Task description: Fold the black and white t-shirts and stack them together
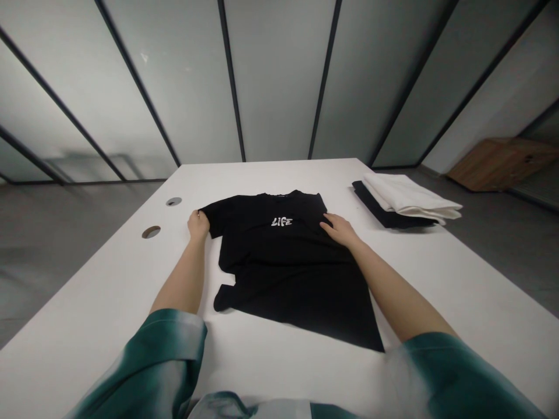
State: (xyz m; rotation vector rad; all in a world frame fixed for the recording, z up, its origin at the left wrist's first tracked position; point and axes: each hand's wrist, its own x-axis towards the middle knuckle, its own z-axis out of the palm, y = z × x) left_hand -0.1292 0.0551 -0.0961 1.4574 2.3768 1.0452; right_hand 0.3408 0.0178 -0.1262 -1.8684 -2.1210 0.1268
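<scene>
A black T-shirt (279, 256) lies spread on the white table, its collar at the far side and small white lettering (282, 222) across the chest. Its lower left edge is bunched and folded unevenly, while the lower right corner points toward me. At the far left, my left hand (199, 224) is closed on the end of the left sleeve. My right hand (341, 230) rests at the shirt's upper right edge, fingers stretched out over the black cloth. The right sleeve is not visible as a spread shape; it seems folded under or behind that hand.
On the right side of the white table (458, 302), a folded white cloth (406, 195) lies on a folded black one (375, 206). Two round holes (151, 232) pierce the tabletop at left. Frosted glass panels (279, 81) stand behind, and a wooden cabinet (498, 163) is at far right.
</scene>
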